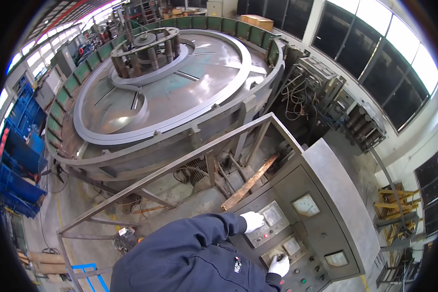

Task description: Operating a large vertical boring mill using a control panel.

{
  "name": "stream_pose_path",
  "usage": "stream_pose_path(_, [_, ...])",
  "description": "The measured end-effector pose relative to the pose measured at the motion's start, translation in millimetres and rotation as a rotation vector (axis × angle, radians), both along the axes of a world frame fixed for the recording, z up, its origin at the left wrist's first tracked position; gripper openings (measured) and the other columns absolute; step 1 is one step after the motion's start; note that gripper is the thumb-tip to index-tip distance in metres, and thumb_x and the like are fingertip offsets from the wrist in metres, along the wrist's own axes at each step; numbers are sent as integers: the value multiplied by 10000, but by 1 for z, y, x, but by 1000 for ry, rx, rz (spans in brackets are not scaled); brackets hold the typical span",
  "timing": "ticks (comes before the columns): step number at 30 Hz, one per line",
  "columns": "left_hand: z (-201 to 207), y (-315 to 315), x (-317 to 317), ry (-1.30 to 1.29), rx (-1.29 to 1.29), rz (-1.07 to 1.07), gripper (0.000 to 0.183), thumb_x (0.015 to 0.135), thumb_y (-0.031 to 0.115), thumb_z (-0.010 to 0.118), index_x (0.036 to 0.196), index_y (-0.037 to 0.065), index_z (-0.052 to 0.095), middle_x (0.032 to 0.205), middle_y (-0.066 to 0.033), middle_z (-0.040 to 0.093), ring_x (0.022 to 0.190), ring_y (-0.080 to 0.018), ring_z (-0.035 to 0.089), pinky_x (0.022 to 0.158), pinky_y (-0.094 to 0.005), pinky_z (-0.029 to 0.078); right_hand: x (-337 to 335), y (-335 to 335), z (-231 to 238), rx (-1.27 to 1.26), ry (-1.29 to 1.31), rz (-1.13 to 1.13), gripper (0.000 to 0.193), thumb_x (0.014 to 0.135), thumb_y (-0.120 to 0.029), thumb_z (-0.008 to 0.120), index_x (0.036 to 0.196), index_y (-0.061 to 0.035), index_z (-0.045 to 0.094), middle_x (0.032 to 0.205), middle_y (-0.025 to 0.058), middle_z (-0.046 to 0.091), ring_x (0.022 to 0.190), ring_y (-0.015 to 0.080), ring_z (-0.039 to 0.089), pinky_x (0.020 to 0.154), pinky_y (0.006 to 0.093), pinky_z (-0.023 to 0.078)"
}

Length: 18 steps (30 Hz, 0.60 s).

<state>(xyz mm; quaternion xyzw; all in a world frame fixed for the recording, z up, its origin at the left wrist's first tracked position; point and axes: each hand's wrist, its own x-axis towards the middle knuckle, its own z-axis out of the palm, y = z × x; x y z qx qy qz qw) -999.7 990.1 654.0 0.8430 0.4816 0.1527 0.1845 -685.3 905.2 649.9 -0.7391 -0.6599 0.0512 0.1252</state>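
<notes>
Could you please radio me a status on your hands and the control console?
Left hand at upper meter panel. Right hand at dark knob, grip unclear. Control console: red indicator visible. Wooden plank beside console.

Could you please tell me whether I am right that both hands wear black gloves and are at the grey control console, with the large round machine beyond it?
Not quite: the gloves are white, not black, as the head view shows. The left hand and right hand are indeed at the grey control console, with the large round machine beyond it.
</notes>
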Motion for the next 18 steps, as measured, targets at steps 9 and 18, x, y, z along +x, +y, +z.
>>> stream_pose_path(9, [7, -2, -1, 27, 14, 6, 129, 917, 169, 615, 923, 58, 681, 915, -162, 658, 822, -355, 688, 724, -462, 559, -13, 0, 18, -54, 82, -60, 328, 790, -234, 818, 1038, -37, 730, 945, 175, 739, 892, 347, 723, 820, 434, 569])
stream_pose_path(18, [8, 0, -1, 86, 23, -48, 148, 873, 152, 644, 972, 57, 701, 949, -147, 655, 828, -336, 691, 722, -450, 561, -12, -2, 20, -85, 44, -56, 317, 837, -249, 790, 1088, -68, 721, 977, 162, 720, 904, 344, 714, 820, 448, 571])
